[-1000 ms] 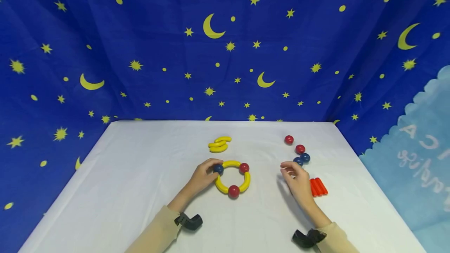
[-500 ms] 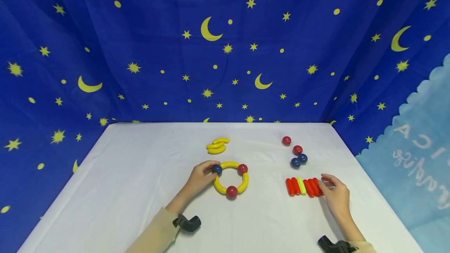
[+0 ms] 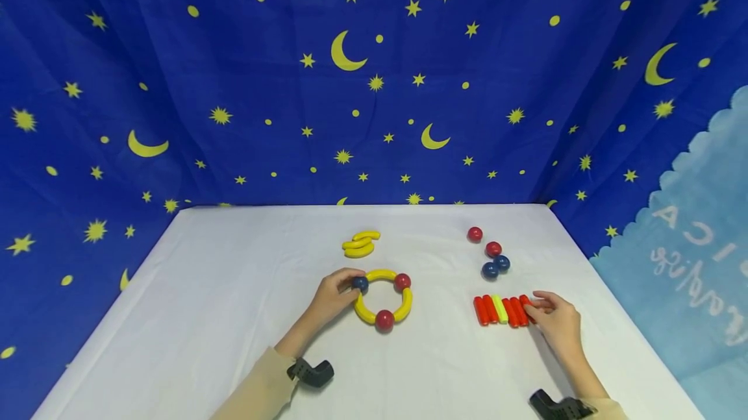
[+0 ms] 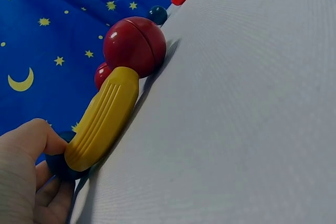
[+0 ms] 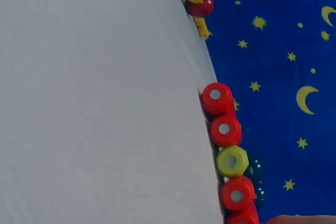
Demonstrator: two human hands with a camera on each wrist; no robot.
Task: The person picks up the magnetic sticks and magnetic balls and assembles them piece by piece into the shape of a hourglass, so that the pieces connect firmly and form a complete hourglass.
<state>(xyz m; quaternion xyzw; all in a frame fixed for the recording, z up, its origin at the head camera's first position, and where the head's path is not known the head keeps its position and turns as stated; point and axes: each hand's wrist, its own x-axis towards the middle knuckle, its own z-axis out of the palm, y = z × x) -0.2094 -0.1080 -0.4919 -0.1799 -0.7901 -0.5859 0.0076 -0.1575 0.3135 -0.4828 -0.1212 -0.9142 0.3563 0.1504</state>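
Observation:
A ring of yellow curved rods (image 3: 382, 274) joined by balls lies mid-table. Two of its balls are red, one at the upper right (image 3: 402, 282) and one at the front. My left hand (image 3: 328, 295) pinches the ring's blue ball (image 4: 63, 167) between thumb and fingers. To the right is a row of red rods (image 3: 481, 310) with one yellow-green rod (image 3: 500, 309) among them; silvery discs show on their ends in the right wrist view. My right hand (image 3: 559, 324) pinches the red rod (image 3: 526, 307) at the row's right end; its fingertips are partly hidden.
Behind the ring lie several loose yellow curved rods (image 3: 359, 249). Loose red balls (image 3: 475, 234) and blue balls (image 3: 490, 270) sit behind the row. A blue curtain (image 3: 263, 82) with stars and moons hangs past the white table's back edge (image 3: 280, 207).
My right hand has moved right and towards me, from in front of the row to its right end, uncovering the row. The left hand stays at the ring's blue ball.

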